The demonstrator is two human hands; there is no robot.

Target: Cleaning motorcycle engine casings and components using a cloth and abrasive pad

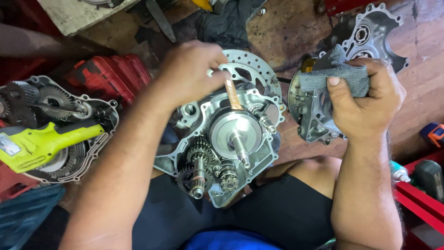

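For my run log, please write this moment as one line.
left hand: holds connecting rod over open engine case | right hand: grips grey rag | side cover: behind rag

White label point(9, 146) on lime-green tool point(44, 143), far left

Repair workshop, open engine case point(222, 153), power tool point(41, 143)

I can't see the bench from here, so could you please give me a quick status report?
Left hand holds connecting rod over open engine case. Right hand grips grey rag. Nothing in the way.
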